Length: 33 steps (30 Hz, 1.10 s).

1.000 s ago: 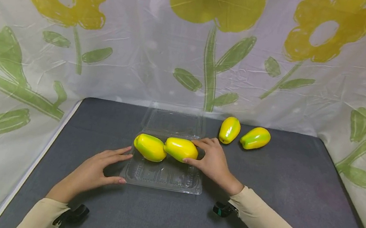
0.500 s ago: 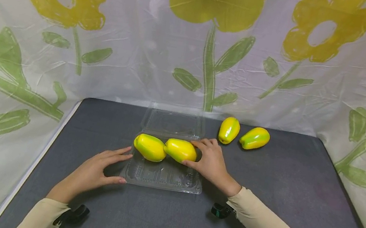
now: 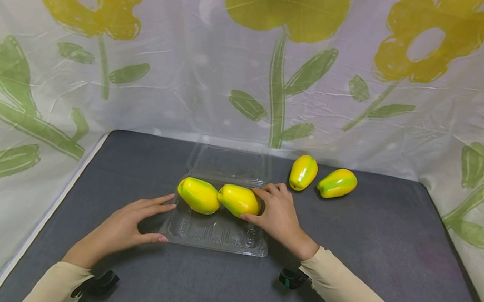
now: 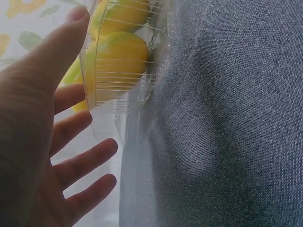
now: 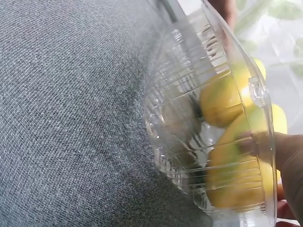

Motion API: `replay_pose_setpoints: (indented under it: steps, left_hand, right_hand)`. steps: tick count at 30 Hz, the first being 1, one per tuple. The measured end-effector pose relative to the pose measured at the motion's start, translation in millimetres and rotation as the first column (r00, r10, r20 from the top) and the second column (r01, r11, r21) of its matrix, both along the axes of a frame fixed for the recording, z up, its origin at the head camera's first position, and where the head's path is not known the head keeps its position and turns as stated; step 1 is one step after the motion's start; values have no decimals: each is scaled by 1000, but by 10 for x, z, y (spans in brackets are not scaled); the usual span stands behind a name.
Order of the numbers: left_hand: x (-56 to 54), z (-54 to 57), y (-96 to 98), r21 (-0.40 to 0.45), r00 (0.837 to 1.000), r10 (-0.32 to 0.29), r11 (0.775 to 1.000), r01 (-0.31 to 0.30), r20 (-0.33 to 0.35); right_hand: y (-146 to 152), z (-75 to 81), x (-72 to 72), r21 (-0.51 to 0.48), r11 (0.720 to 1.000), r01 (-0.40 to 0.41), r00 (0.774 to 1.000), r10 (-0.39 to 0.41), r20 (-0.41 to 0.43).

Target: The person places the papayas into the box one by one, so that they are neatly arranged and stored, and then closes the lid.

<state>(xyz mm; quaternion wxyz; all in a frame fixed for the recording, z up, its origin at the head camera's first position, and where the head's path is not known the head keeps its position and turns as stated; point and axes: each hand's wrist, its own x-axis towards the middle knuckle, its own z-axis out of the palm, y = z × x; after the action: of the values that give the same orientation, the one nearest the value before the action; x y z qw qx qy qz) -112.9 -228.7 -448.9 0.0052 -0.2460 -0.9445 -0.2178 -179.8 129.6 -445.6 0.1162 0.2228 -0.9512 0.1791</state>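
A clear plastic clamshell box [image 3: 215, 240] lies on the table with its lid [image 3: 230, 162] folded back toward the wall. Two yellow-green papayas sit end to end along the back of its base: the left papaya [image 3: 198, 195] and the right papaya [image 3: 237, 200]. My right hand [image 3: 281, 216] grips the right papaya by its right end, thumb in front and fingers behind. At the box's left side, my left hand [image 3: 129, 223] touches the rim with spread, nearly straight fingers. The left wrist view shows the thumb [image 4: 61, 47] by the box wall [image 4: 118, 71].
Two more papayas lie at the table's back edge, right of the lid: one upright-pointing papaya [image 3: 303, 173] and one slanted papaya [image 3: 337, 183]. Grey cloth covers the table [image 3: 373, 258]. A flower-printed sheet [image 3: 167, 53] hangs behind and at both sides.
The right papaya has settled slightly lower into the box, with my right hand moving a little along with it. My left hand stays at the box's left side.
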Motion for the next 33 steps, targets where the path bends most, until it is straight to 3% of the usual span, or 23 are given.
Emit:
replay_pose_setpoints:
  steps: [33]
  left_hand:
    - [-2, -19, -9, 3, 1000, 4, 1000, -4, 10]
  right_hand:
    - [6, -2, 3, -26, 1000, -10, 1000, 10, -4]
